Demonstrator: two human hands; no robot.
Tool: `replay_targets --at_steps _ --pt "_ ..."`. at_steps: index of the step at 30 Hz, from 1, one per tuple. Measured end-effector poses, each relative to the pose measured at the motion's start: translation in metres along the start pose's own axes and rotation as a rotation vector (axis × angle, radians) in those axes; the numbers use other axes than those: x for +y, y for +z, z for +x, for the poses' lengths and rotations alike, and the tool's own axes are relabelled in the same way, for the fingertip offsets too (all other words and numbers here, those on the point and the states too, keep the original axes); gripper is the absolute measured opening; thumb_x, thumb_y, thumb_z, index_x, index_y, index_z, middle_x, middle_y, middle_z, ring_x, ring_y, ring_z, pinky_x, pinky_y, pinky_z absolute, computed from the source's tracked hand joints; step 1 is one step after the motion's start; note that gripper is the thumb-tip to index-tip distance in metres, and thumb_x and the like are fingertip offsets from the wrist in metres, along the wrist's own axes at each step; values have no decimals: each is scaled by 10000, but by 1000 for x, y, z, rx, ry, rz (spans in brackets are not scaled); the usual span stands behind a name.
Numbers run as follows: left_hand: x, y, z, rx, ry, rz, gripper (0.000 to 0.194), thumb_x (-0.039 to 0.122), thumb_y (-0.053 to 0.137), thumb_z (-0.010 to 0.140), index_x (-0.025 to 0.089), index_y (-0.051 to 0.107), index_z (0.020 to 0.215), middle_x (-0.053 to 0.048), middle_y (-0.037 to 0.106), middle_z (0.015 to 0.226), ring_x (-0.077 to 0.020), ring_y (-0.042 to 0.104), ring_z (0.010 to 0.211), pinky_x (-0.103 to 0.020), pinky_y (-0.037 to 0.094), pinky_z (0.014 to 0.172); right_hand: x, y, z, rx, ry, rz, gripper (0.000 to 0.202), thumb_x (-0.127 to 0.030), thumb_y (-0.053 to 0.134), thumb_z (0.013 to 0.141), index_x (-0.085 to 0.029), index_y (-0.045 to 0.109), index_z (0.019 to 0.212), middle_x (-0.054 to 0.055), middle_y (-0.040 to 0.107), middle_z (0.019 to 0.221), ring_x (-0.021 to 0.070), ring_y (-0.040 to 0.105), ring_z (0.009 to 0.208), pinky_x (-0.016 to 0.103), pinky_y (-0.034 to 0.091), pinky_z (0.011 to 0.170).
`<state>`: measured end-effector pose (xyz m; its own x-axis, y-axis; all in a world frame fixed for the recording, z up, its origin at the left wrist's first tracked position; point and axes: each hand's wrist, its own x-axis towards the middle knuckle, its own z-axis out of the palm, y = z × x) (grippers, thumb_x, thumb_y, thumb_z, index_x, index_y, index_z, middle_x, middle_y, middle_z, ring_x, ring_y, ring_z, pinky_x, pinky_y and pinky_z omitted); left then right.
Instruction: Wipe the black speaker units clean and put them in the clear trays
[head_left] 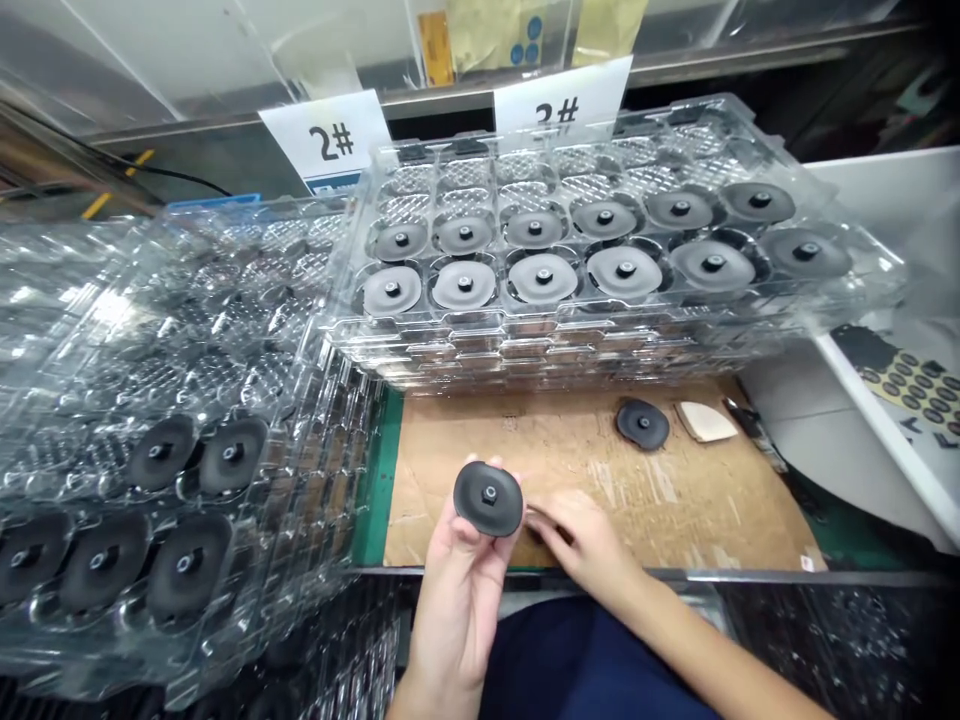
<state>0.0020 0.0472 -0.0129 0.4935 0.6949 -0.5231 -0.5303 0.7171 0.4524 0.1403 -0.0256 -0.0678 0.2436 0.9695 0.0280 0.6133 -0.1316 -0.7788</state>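
Observation:
A black oval disc [489, 500] with a short post and a metal centre sits in the grip of my left hand [461, 575]. My left fingers are closed around its edge, and the post faces up. Just right of the disc is my right hand [581, 540], fingers bent together close to the disc's right edge. Whether it touches the disc, or pinches something small, I cannot make out. Another black oval disc [643, 425] lies on the brown cardboard [450, 430], with a cream wedge-shaped pad [706, 422] to its right.
Stacked clear plastic trays [570, 330] stand behind the cardboard, the top one carrying two rows of similar discs. More clear trays [255, 480] with discs rise at left. Paper signs [330, 140] stand at the back. A sheet of ring-shaped stickers [919, 390] lies at right.

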Motion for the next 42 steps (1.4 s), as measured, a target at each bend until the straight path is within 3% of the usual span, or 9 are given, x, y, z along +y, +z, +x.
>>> replay_targets --at_steps 5,7,11,16,20,25,31,37,42 --pt "-7 8 -1 -5 30 83 401 249 535 827 285 515 1225 -60 618 1186 -227 525 1143 -345 409 985 -45 -37 20 162 71 83 254 -246 437 907 -214 556 1129 45 639 1037 159 598 899 280 478 734" --pt "-10 11 -2 -36 10 110 447 285 573 800 282 499 1240 -63 618 1181 -233 517 1149 -337 416 975 -71 -50 25 223 -57 137 266 -205 442 897 -212 539 1145 40 621 1078 166 570 946 304 447 808" --pt "-8 14 -6 -52 -9 133 486 299 641 744 276 522 1215 -50 629 1162 -221 556 1095 -276 467 902 -101 -61 29 -22 -240 144 227 -115 443 862 -163 576 1039 30 650 918 148 561 793 294 425 751" --pt "-2 21 -10 -63 42 142 330 265 667 725 276 637 1053 -5 704 983 -145 647 893 -177 513 763 -102 -59 33 105 -343 87 229 -132 417 879 -111 560 1057 67 645 937 161 550 764 329 395 736" --pt "3 24 -13 -31 39 178 381 212 678 713 268 616 1085 -8 681 1073 -164 630 955 -218 495 849 -102 -55 27 95 -412 146 232 -86 440 834 -117 561 1029 59 643 801 160 539 702 305 395 659" --pt "3 31 -14 -52 54 211 314 248 711 678 247 672 989 -7 720 911 -118 660 778 -145 520 710 -107 -57 38 191 -364 76 215 -131 412 875 -117 554 1036 64 645 963 161 544 768 325 396 720" --pt "9 31 -15 -57 22 210 524 269 774 574 292 628 1076 -26 679 1089 -195 656 903 -235 520 808 -87 -74 16 4 -345 147 229 -83 474 835 -152 549 1040 17 616 796 133 524 687 285 385 647" --pt "1 37 -14 -77 31 200 513 289 780 556 276 641 1050 -6 693 1063 -198 629 981 -210 496 853 -86 -82 -3 180 -215 -31 254 -87 489 826 -144 540 1068 53 624 820 165 522 685 326 394 656" --pt "7 43 -16 4 36 230 506 308 791 518 297 662 1007 14 705 1035 -188 655 918 -199 522 803 -89 -77 4 101 -273 104 216 -85 469 834 -158 552 1019 27 638 822 141 547 684 296 415 645"
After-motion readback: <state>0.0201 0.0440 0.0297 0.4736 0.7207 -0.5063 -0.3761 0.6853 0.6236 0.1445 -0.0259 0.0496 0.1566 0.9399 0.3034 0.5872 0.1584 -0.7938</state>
